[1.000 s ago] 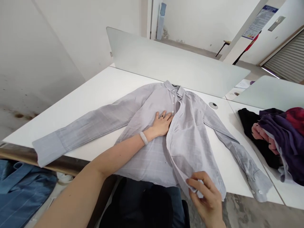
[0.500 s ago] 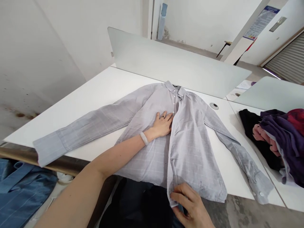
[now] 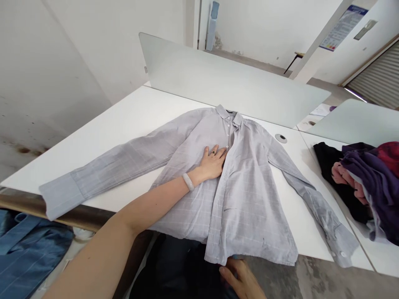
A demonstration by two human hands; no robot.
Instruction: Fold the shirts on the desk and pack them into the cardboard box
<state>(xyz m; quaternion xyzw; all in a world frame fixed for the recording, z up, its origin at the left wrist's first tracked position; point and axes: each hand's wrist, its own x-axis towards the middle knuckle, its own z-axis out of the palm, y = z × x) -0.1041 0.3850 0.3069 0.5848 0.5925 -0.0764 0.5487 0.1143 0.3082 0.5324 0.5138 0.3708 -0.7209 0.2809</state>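
Observation:
A pale grey checked button-front shirt [image 3: 246, 216] lies face up on the white table, sleeves spread wide and collar at the far side. My left hand [image 3: 212, 164] rests flat on the chest, fingers apart, just beside the button placket. A pale bead bracelet [image 3: 188, 182] circles that wrist. My right hand [image 3: 240, 280] sits low at the frame's bottom edge, just below the shirt's hem. The hem hides its fingertips, and a small blue bit shows beside it.
A heap of dark, purple, pink and red clothes [image 3: 364, 178] lies on the table's right part. A frosted partition [image 3: 230, 79] stands along the far edge, with a round cable grommet [image 3: 281, 138] near it. A blue striped garment [image 3: 31, 249] lies below the left edge.
My right hand has dropped lower and let go of the shirt's front edge, which now lies flat. The left hand has stayed in place.

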